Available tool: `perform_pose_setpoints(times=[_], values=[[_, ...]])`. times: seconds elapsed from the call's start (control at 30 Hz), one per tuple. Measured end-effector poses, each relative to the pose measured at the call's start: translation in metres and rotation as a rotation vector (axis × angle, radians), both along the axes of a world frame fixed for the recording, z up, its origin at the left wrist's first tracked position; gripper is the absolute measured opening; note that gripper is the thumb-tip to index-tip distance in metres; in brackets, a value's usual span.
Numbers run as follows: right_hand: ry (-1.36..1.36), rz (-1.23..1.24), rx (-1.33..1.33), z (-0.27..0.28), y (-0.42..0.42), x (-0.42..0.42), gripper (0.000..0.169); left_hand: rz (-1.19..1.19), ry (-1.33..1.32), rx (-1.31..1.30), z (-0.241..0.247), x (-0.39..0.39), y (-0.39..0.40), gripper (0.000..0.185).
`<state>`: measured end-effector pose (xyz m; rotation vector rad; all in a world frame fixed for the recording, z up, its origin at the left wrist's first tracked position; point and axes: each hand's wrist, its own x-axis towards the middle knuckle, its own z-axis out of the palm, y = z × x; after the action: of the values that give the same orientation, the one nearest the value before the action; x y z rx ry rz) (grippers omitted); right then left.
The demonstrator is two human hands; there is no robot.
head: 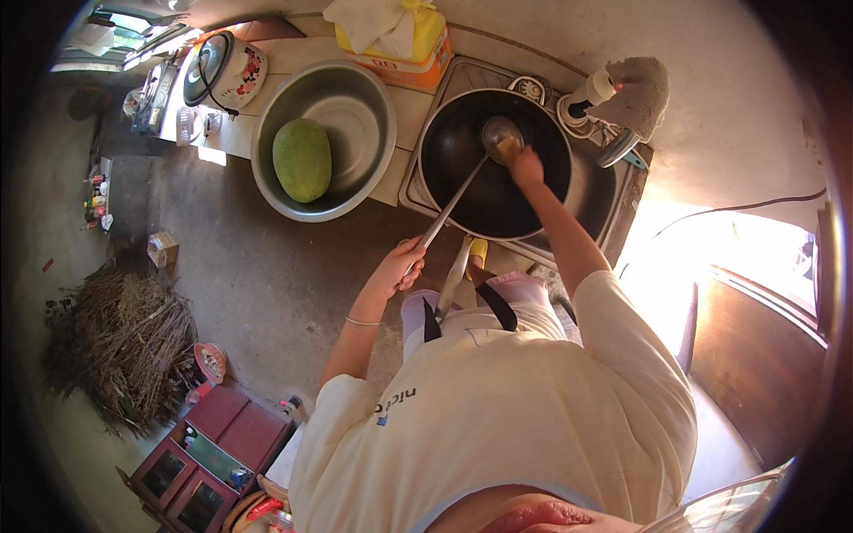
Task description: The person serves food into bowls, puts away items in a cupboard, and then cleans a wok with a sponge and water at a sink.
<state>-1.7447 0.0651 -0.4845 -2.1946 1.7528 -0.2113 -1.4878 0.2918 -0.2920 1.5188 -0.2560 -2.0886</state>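
Note:
My left hand (pixel 402 268) grips the handle of a long metal ladle (pixel 456 198) whose bowl lies inside a dark wok (pixel 460 193). With my right hand (pixel 526 166) I hold a small yellow sponge or cloth (pixel 507 148) against the ladle's bowl. The wok, its long handle pointing towards my body, rests over a stainless steel sink (pixel 595 193). Left of it stands a large metal basin (pixel 380 180) holding a green melon (pixel 302 160).
A yellow and orange jug (pixel 426 50) stands behind the basin and wok. A floral pot (pixel 250 70) with a cord sits farther left. Behind the sink hangs a cloth (pixel 640 90) near a coiled hose. Dry brushwood (pixel 133 340) lies on the floor at left, near a dark red cabinet (pixel 233 423).

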Motion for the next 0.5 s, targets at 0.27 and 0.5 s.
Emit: perform_pose_setpoints(times=[0.27,0.5], values=[[-0.216,0.071,-0.067,0.022,0.008,0.023,0.033,0.079,0.153,0.047,-0.013,0.011,-0.002,0.040],[-0.286,0.473,-0.051,0.066,0.066,0.054,0.037,0.064,0.119,0.037,-0.014,0.016,-0.001,0.038]])
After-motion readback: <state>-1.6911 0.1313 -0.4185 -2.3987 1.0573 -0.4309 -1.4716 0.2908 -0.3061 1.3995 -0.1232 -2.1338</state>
